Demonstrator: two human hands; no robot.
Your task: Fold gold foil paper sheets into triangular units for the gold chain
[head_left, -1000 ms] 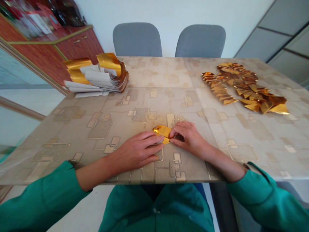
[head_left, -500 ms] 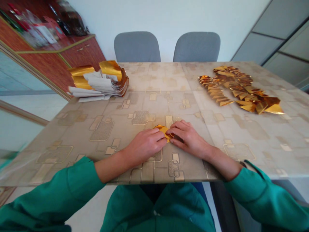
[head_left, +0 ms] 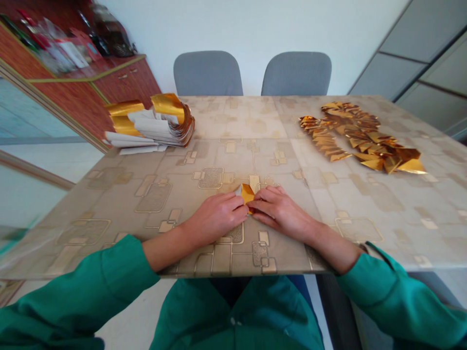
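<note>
Here, the left hand [head_left: 215, 218] and right hand [head_left: 280, 217] hold one folded gold foil piece [head_left: 247, 194], grips clamped.

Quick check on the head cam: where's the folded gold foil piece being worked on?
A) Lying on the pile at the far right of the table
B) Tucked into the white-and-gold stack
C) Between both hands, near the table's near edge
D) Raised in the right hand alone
C. The folded gold foil piece sits between the fingers of the left hand and the right hand.
</note>
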